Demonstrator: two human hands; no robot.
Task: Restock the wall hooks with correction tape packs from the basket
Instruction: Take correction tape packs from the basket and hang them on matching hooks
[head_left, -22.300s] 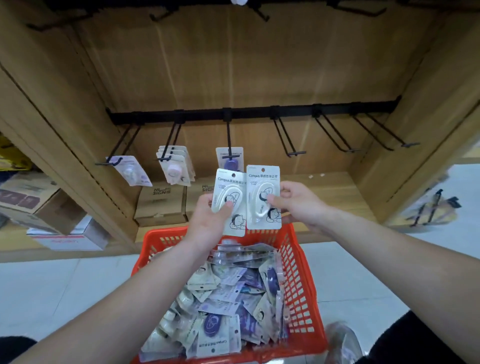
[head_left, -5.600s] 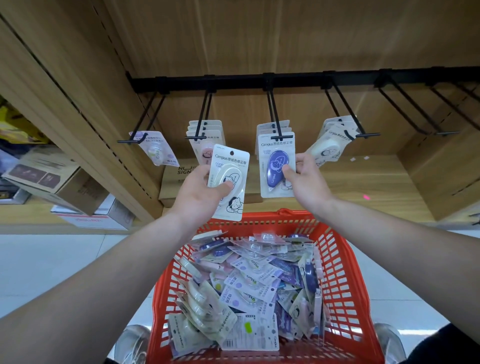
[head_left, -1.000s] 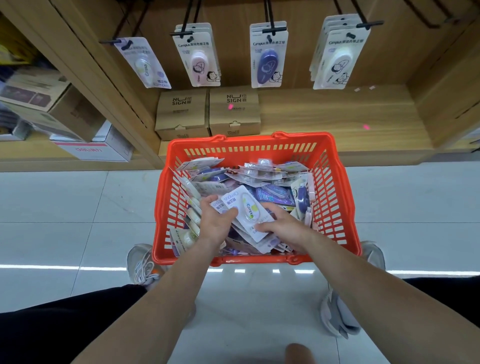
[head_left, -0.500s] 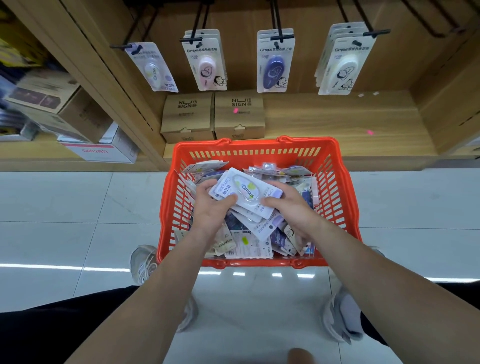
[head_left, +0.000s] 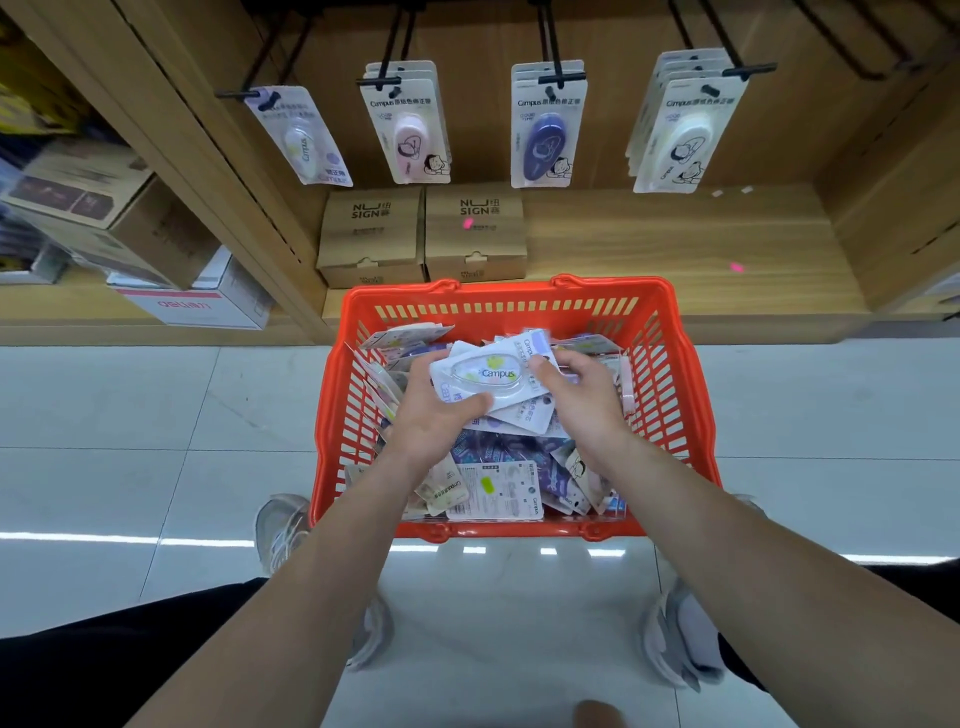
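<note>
An orange basket (head_left: 670, 374) on the floor holds several correction tape packs. Above the pile, both hands hold a small stack of white packs (head_left: 485, 374) with green-dotted tape, lying sideways. My left hand (head_left: 434, 421) grips the stack's left end, thumb on top. My right hand (head_left: 582, 395) pinches its right end. On the wall above, packs hang on four black hooks: one white-green pack (head_left: 301, 137), pink packs (head_left: 410, 130), blue packs (head_left: 545, 130) and cream packs (head_left: 683, 130).
Two brown cardboard boxes (head_left: 423, 234) stand on the wooden shelf behind the basket. More boxes (head_left: 130, 223) sit on the left shelf beyond a wooden divider. Bare hooks (head_left: 857, 47) stick out at the upper right. My shoes (head_left: 283, 530) flank the basket on the tiled floor.
Both hands have lifted the white-green packs up out of the pile and toward the basket's far side. The view has tilted up slightly.
</note>
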